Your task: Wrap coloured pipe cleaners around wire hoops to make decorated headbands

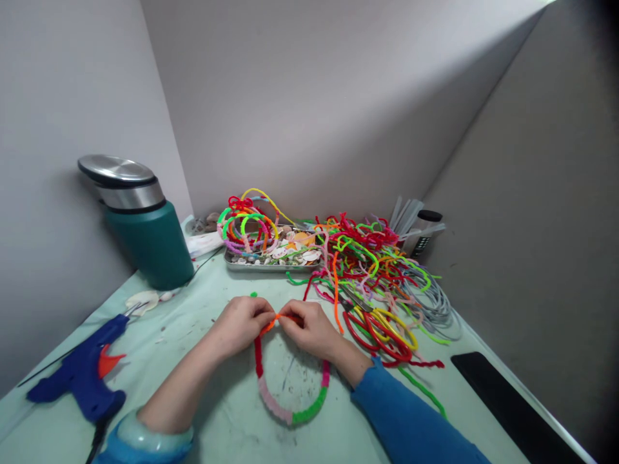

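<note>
A pale green counter (217,399) carries a tangled heap of pipe cleaners (358,238) at the back right. Nearer the person lies a colourful fuzzy ring (275,407), reaching from the fingers toward the body and looking longer front to back than across. Both hands are equally near its far edge: the left hand (247,322) and right hand (305,327) pinch it between fingers, either side of a small orange stretch (277,317).

On the tablecloth (345,425), reckoned from the pipe-cleaner ring (275,405), the glue gun (82,370) lay at nine o'clock, the insulated bottle (147,248) stood at ten, the tray (273,267) of seashells (309,256) sat at twelve, the pipe-cleaner heap (360,235) at one, and scissors (397,353) at two, by the heap's near edge.
</note>
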A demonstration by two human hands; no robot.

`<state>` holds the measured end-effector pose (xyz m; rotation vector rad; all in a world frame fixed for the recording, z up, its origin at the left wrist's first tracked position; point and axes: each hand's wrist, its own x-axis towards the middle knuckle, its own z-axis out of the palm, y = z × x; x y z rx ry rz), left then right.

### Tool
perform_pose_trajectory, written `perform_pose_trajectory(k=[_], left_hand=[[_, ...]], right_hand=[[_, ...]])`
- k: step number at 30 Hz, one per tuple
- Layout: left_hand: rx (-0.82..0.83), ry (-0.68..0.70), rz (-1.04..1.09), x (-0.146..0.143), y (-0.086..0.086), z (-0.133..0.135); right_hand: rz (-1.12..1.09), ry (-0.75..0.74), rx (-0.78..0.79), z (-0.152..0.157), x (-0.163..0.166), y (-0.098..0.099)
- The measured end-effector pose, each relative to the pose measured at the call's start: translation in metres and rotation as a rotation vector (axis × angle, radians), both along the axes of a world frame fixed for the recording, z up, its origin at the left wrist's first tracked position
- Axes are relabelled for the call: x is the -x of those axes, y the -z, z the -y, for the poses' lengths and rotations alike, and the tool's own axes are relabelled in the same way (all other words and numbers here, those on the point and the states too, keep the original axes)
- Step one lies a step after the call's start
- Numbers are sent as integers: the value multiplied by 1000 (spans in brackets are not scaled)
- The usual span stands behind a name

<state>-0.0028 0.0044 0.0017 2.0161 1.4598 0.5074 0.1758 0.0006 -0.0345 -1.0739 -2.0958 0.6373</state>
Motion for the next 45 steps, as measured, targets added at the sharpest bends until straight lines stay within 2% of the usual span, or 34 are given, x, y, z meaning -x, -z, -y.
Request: perform_pose_trajectory(k=[13,22,27,33,39,45], left_hand=[[-6,4,42,-5,-2,3],[20,-49,52,-2,9,-2],[22,24,-40,-4,3,1],[-164,87,-161,-3,-3,6],[-339,38,-206,-1,-3,8],[-480,125,-190,-2,0,5]], right_hand=[[13,31,-14,-2,0,2],[-37,37,9,0,0,-2],[-46,47,-12,-2,-1,-1],[-41,29,-27,-4,-3,1],[-10,19,-56,-3,-4,1],[-19,-17,-53,-3,-3,0]])
